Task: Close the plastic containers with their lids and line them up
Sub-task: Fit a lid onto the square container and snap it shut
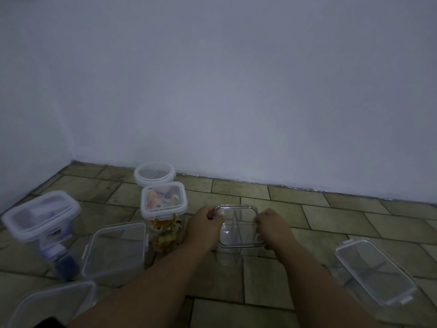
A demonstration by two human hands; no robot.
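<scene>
Head view: both hands hold one lid (237, 215) on the floor (260, 280), which is tiled. The left hand (205, 227) curls its fingers over the lid's left edge, and the right hand (274, 229) grips the right edge. The hands stand apart with the lid between them. The lid is clear with a dark rim and lies on top of the centre box (233, 253), a clear tub with a divider inside. Whether the lid is snapped down cannot be told.

Just left of the left hand stands a square box (165, 235), lidded and full of colourful pieces. Behind it, near the wall (236, 91), is a round box (155, 174), also lidded. Further left, a tall box (41, 215) with a lid holds dark blue things. Between it and the square box sits a clear box (115, 250); whether it has a lid cannot be told. Another box (54, 304) lies at the lower left edge, blurred. Well apart to the right, a long box (376, 273) lies at an angle with its lid on.
</scene>
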